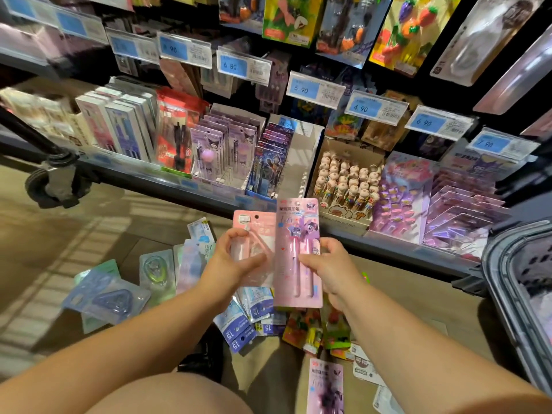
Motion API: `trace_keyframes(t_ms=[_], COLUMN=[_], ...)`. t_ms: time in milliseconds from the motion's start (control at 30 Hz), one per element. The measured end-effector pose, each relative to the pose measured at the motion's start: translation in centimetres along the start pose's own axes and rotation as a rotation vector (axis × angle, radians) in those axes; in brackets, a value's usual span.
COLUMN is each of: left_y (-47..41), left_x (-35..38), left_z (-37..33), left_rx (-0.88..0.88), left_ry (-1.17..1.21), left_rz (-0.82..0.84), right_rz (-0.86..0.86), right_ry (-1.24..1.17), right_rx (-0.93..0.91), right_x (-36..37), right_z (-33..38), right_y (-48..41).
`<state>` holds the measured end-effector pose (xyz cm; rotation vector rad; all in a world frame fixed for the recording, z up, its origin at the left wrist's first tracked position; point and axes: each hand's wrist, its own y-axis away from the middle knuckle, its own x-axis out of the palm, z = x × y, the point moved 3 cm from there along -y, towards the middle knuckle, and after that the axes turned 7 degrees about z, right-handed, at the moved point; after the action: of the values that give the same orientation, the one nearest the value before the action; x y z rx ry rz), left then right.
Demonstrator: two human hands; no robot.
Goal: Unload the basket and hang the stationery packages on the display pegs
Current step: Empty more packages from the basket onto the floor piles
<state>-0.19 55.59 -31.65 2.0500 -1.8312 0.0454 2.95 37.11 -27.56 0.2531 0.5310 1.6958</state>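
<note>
A person's left hand (236, 259) pinches a short pink package (254, 224), the right hand (331, 264) grips a taller pen package (297, 228) alongside, seemingly sorting them for hanging, basket (501, 264) beyond the right hand.

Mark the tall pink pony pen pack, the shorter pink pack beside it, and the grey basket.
Tall pink pony pen pack (296, 225), head view, upper card face.
Shorter pink card pack (254, 224), head view, top near hang hole.
Grey plastic basket (495, 264), head view, left rim.

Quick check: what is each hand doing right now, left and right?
Left hand: holds the shorter pink package.
Right hand: holds the taller pink pen package.
</note>
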Motion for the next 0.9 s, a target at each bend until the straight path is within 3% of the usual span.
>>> trace_keyframes(t_ms=[133, 300, 900], left_y=[0.5, 1.2, 5.1], left_x=[-3.6, -5.9, -1.4], left_z=[1.3, 3.2, 7.3], left_rx=[-0.054, -0.098, -0.339], left_ry=[-0.054, -0.029, -0.169], left_rz=[-0.137, -0.16, 0.281], right_rz=[-0.068, -0.107, 0.048], right_ry=[-0.007, 0.0, 0.32], right_rx=[0.048, 0.091, 0.598], right_x=[-2.5, -4.2, -7.5], right_z=[-1.7, -4.0, -20.7], right_y=[-0.4, -1.0, 8.9])
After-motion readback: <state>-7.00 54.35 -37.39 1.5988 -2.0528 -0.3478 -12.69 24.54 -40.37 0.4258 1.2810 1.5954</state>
